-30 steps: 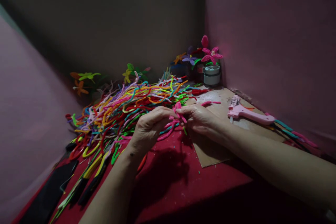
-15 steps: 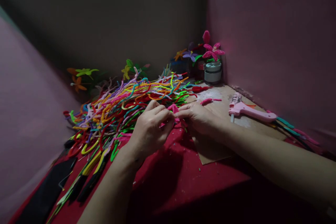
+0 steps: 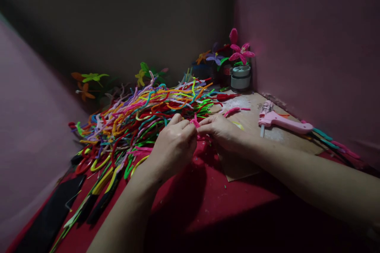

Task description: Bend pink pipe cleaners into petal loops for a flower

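Observation:
Both hands meet over the red cloth, pinching a pink pipe cleaner (image 3: pixel 196 122) bent into a small shape. My left hand (image 3: pixel 175 142) is closed with its fingers curled around one side of it; the fingertips are partly hidden. My right hand (image 3: pixel 218 128) holds the other side between thumb and forefinger. A bit of the same pink shows below the fingers. Just behind the hands spreads a large heap of pipe cleaners (image 3: pixel 127 114) in many colours.
A pink glue gun (image 3: pixel 282 121) lies on a brown board (image 3: pixel 242 168) at right. Pliers (image 3: pixel 101 193) with yellow-black handles and a black flat object (image 3: pixel 50 217) lie at left. Behind stand a pink pipe-cleaner flower (image 3: pixel 242 52), a grey-white jar (image 3: pixel 240 79) and a red-handled tool (image 3: pixel 227 97).
The left hand has turned slightly, its fingers closing more over the pink pipe cleaner. The right hand keeps its pinch nearly in place. The view has shifted a little.

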`<state>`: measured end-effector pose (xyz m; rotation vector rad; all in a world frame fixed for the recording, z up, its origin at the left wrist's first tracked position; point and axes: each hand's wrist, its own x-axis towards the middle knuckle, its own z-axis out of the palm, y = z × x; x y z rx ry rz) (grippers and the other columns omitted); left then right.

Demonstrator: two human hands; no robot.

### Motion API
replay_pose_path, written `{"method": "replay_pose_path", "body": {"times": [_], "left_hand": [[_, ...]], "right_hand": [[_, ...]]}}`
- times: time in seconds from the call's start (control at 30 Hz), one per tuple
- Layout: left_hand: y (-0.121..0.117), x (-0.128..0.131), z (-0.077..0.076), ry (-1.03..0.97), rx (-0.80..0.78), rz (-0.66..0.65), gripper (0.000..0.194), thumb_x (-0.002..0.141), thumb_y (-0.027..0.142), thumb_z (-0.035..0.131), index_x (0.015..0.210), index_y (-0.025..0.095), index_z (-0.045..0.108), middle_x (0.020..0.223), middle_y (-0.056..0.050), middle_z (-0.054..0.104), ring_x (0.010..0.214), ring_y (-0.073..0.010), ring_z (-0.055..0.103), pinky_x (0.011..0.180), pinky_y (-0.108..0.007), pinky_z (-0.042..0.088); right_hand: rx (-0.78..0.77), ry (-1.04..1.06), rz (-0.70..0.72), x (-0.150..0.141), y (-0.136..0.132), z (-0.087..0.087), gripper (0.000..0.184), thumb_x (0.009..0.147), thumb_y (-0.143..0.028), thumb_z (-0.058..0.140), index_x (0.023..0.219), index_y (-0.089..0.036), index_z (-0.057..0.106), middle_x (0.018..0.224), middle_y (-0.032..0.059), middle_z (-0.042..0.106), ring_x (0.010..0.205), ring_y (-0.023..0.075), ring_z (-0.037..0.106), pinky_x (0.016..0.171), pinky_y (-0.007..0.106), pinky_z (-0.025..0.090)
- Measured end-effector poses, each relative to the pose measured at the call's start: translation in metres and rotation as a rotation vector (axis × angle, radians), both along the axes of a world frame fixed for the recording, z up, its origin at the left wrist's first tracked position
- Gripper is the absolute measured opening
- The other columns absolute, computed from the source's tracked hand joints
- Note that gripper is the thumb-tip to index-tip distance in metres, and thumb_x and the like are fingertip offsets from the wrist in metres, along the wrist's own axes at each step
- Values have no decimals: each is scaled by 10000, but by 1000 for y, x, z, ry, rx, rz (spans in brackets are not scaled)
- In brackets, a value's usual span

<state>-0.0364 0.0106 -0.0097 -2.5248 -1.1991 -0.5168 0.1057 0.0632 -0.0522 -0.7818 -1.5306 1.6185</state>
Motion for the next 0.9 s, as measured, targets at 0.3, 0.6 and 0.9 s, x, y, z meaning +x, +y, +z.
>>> {"method": "replay_pose_path", "body": {"times": [0.3, 0.6, 0.9], "left_hand": [[-2, 0, -6, 176, -14, 10, 150, 765, 83, 435, 673, 155, 530, 678, -42, 531, 643, -150, 394, 682, -311, 368], [-5, 4, -7, 226, -43, 8, 153, 775, 73, 425, 727, 147, 551, 711, -48, 533, 666, -156, 405, 697, -322, 377], [-5, 10, -11, 225, 8, -7, 197, 801, 96, 419, 901, 126, 586, 722, -69, 544, 708, -186, 410, 676, -328, 384]], "right_hand": [[51, -191, -18, 0, -2, 2, 84, 564, -132, 505, 489, -133, 542, 421, -30, 416, 407, 64, 299, 420, 245, 187], [33, -253, -53, -1, -2, 4, 70, 553, -115, 525, 490, -118, 554, 393, -33, 433, 386, 59, 331, 408, 230, 204], [-158, -73, -59, -1, 0, -1, 99, 498, -49, 526, 455, -133, 498, 416, -35, 432, 386, 54, 326, 396, 234, 203]]}}
